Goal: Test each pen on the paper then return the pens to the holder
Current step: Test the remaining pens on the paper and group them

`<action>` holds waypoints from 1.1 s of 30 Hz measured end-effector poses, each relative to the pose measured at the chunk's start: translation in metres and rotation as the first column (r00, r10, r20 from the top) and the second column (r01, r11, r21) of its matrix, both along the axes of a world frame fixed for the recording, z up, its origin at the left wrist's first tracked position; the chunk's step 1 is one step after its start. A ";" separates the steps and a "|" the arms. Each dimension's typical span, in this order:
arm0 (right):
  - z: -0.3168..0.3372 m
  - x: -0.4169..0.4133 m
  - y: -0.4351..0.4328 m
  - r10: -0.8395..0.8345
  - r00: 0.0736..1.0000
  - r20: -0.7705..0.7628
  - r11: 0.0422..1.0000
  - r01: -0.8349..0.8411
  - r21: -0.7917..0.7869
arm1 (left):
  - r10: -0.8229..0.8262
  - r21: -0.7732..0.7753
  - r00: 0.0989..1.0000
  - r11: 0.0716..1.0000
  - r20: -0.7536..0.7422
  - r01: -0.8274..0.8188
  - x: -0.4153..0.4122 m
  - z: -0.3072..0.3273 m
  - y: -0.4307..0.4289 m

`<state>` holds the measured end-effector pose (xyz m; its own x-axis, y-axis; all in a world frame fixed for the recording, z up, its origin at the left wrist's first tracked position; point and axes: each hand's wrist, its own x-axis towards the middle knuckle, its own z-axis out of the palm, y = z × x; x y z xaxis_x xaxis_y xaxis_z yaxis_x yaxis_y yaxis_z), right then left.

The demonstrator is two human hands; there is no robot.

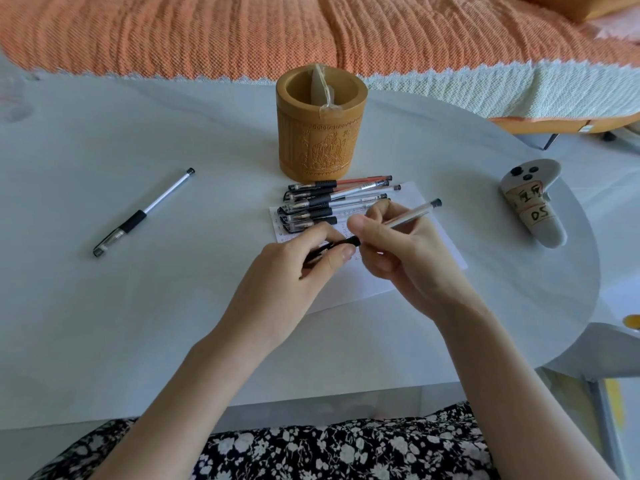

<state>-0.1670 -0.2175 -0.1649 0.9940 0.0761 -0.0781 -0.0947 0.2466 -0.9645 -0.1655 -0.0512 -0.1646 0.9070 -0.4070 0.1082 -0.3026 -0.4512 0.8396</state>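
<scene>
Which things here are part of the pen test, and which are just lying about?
Job: held pen, gripped by left hand and right hand; pile of pens; lone pen at left; paper; holder.
Lying about: controller; orange blanket; packet in the holder.

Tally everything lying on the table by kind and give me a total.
Pens: 7 (held pen gripped by left hand and right hand; lone pen at the left; 5 in the pile, though overlap makes that count uncertain)
Pen holder: 1
Sheet of paper: 1
Controller: 1
Total: 10
</scene>
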 end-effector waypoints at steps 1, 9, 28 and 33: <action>-0.001 0.000 -0.001 0.005 1.000 -0.015 1.000 -0.005 0.002 | -0.008 0.008 1.000 1.000 -0.006 0.008 0.000 -0.001 -0.002; -0.002 0.000 -0.023 -0.106 0.994 0.036 0.982 0.110 -0.155 | 0.058 0.136 0.998 0.989 0.013 -0.059 -0.002 -0.005 -0.003; -0.029 0.013 -0.029 -0.547 0.796 0.260 0.607 0.591 -0.531 | 0.016 0.406 1.000 0.913 0.021 -0.023 -0.002 -0.010 -0.003; -0.036 0.014 -0.029 -0.572 0.760 0.310 0.531 0.630 -0.566 | 0.010 0.411 1.000 0.911 0.025 -0.020 -0.003 -0.010 -0.002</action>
<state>-0.1526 -0.2464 -0.2010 0.7907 -0.5767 0.2054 -0.0700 -0.4185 -0.9055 -0.1683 -0.0536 -0.1751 0.9127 -0.4060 -0.0462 -0.3090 -0.7598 0.5720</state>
